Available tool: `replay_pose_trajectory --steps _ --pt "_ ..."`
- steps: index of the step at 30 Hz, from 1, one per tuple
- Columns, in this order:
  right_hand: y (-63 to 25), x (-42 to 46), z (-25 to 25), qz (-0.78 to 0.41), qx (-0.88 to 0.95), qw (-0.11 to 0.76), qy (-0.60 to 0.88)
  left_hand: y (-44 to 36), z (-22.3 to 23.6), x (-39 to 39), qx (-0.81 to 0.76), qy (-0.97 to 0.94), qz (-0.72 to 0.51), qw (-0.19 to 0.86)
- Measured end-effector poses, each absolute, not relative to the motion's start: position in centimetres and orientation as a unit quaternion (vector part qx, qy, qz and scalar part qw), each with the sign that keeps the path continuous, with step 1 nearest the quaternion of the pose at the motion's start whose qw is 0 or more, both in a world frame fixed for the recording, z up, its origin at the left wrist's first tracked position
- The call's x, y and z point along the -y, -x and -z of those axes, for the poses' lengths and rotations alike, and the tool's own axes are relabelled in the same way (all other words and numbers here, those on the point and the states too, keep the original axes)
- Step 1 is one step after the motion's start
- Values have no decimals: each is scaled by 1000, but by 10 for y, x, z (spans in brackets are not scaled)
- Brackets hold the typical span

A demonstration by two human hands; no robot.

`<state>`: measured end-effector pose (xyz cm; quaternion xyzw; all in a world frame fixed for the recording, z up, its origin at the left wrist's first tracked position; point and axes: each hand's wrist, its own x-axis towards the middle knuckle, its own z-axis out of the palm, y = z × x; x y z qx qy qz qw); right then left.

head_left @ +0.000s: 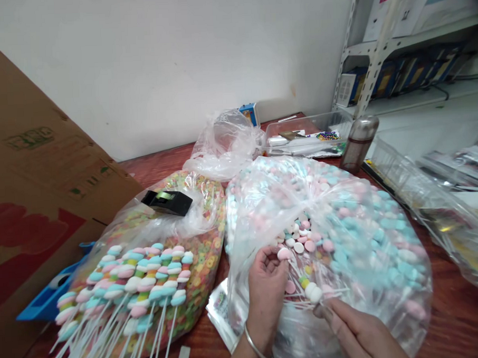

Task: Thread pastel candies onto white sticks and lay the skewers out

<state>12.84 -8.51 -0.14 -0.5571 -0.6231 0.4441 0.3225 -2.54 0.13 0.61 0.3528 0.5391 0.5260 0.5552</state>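
My left hand [266,291] reaches into the open mouth of a big clear bag of pink, blue and white marshmallows [368,236] and pinches a pink marshmallow [284,253] at its fingertips. My right hand [358,329] holds a thin white stick [307,292] that carries a few candies, among them a white marshmallow [313,292]. Several more bare white sticks lie in the bag between my hands. A silver bangle sits on my left wrist.
Several finished marshmallow skewers [136,289] lie on a bag of coloured cereal rings [202,238] at left, a black tape dispenser [166,201] on top. A cardboard box [34,209] stands far left. Behind are an empty clear bag [225,145], a plastic tray [308,136], a steel flask [358,142].
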Motion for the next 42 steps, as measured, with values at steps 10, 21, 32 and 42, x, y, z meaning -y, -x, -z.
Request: replay_pose_trajectory --steps 10,21,32,42 --pt "-115 86 -2 -485 547 379 568 20 -5 5 -544 -408 -505 532" --pt "-95 83 1 -481 499 404 597 19 -1 6 -537 -414 -525 514" --pt "-92 70 2 -457 536 403 584 22 1 16 -539 -436 -495 523" --pt "-99 65 18 -403 570 406 590 23 -22 27 -398 -270 -592 647"
